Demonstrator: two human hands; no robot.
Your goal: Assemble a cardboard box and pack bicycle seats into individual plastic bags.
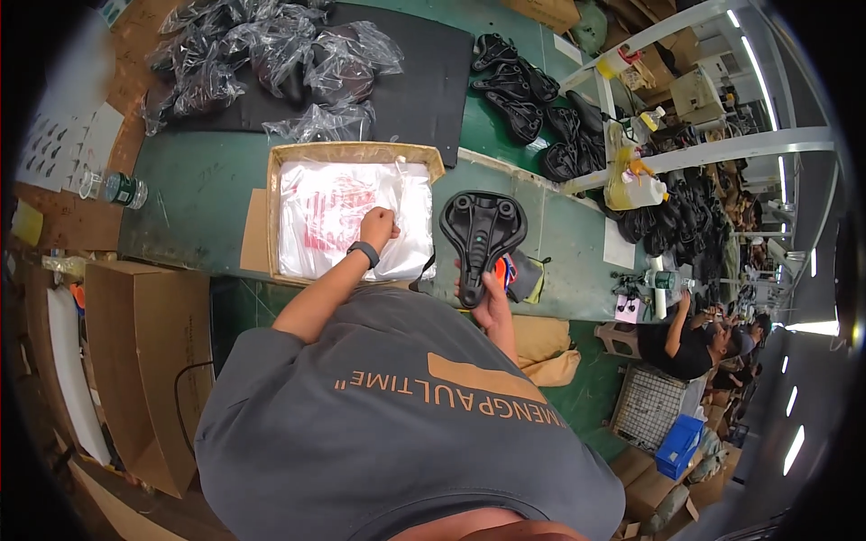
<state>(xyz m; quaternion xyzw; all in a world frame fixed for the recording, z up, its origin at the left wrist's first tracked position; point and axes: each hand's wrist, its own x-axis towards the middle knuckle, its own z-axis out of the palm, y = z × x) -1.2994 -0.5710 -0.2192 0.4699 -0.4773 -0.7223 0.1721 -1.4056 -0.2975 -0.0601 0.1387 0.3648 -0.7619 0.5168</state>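
Observation:
My right hand (492, 307) grips a black bicycle saddle (483, 236) by its narrow nose. The saddle's underside faces up and its wide end points away from me. Over an open cardboard box (273, 216), my left hand (379, 227) is closed, with its fingers curled in. It rests on or just above a stack of clear plastic bags (329, 212) with red print. Whether the fingers pinch any film is hidden. Close to my right hand, a grey pouch-like item (525, 278) with a yellow-green edge lies on the green table (198, 194).
Plastic-wrapped saddles (343, 63) are piled on a black mat (419, 81) at the far left. Bare black saddles (514, 95) stand beyond a metal frame (704, 153) with spray bottles (636, 191). A plastic bottle (126, 191) lies at left. A co-worker (677, 347) sits at right.

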